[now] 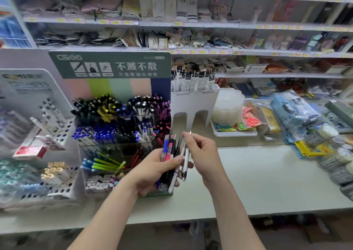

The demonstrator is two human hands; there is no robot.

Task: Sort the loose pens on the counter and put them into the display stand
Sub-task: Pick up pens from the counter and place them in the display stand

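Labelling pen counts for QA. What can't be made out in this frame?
All head view.
- bundle of pens: exact count unclear; the left hand covers their lower ends.
- white pen pinched by the right hand: overlap hides whether it is clear of the bundle.
- display stand: bottom right corner behind the left hand; pen labels blurred.
- white rack: cut by left edge, blurred.
- shelf price tags: unreadable blur.

Shop corner with wall shelving and a long counter.
Long white metal shelves cover the back wall in several rows, with small yellow price tags along their front edges and packed goods lying on them. Below stands a pale grey-green counter with a smooth top. Under its front edge the dark floor shows, blurred. The light is even.
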